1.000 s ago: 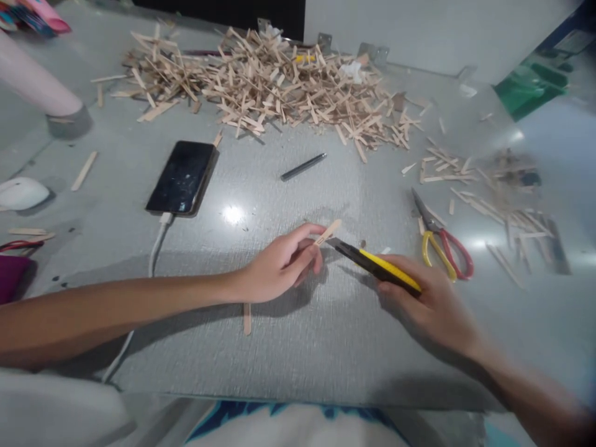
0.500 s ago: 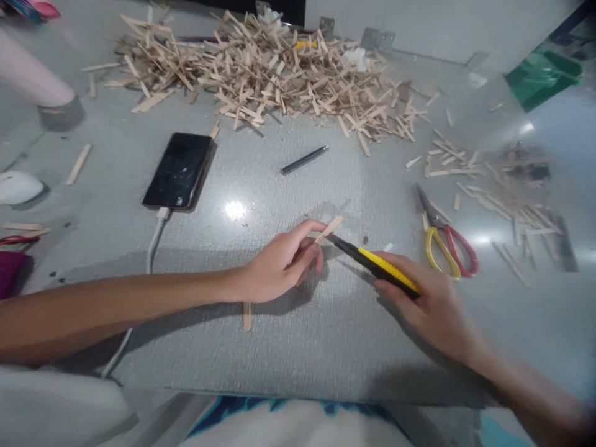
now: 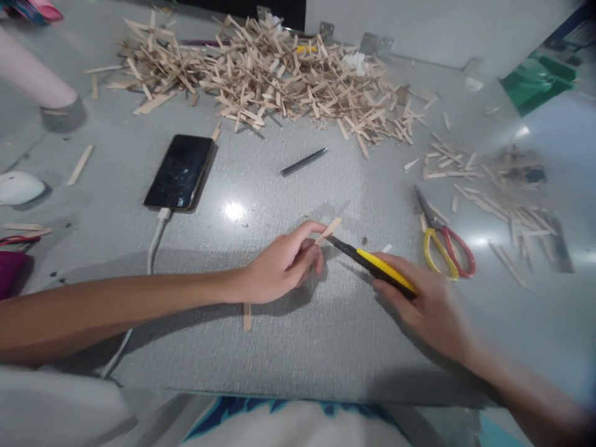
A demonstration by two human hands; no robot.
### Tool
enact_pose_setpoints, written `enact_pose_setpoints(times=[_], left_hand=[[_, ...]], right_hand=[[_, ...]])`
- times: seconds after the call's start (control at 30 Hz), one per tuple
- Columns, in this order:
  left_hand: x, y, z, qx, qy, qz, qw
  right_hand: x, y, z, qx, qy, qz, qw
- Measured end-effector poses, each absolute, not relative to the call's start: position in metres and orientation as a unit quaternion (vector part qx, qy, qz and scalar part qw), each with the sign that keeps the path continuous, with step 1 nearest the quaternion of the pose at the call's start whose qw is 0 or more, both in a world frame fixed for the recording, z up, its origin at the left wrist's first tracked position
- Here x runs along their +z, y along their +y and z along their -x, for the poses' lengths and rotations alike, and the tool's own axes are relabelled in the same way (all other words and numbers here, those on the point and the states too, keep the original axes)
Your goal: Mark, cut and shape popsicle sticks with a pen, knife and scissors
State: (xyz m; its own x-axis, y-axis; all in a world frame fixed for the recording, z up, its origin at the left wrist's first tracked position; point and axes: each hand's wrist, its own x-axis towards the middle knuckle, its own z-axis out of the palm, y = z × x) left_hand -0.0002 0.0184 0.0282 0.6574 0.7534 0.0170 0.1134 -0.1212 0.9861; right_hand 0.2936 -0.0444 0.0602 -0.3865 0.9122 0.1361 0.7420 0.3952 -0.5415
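Short pale wooden stick [image 3: 328, 230], rounded tip

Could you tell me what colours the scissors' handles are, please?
The scissors have one yellow and one red handle, in the head view.

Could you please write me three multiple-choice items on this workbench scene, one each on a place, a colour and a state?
1. Where do the scissors lie?
A. right of the right hand
B. on the phone
C. under the stick pile

2. What colour is the utility knife?
A. green and white
B. yellow and black
C. all red

3. How is the small wooden stick held?
A. lying loose on the table
B. pinched in the left hand
C. clamped in the scissors

Answers: 1 A, they rest on the table beyond that hand; 2 B, yellow body with black trim; 3 B, the fingertips close on it.
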Motion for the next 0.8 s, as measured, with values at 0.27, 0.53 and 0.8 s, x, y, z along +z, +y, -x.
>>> enact_pose_setpoints(times=[0.27,0.53,0.8], left_hand=[[0.019,0.017,0.003,0.241,0.294,-0.785,0.488],[0.014,0.021,0.004,0.214,0.277,-0.795,0.496],[0.015,0.022,0.005,0.220,0.281,-0.791,0.497]], right_hand=[[0.058,-0.068,-0.283,-0.031,-0.880,0.463,0.100],[0.072,-0.054,-0.286,0.121,-0.854,0.491,0.124],[0.060,-0.060,-0.286,0.033,-0.877,0.468,0.098]])
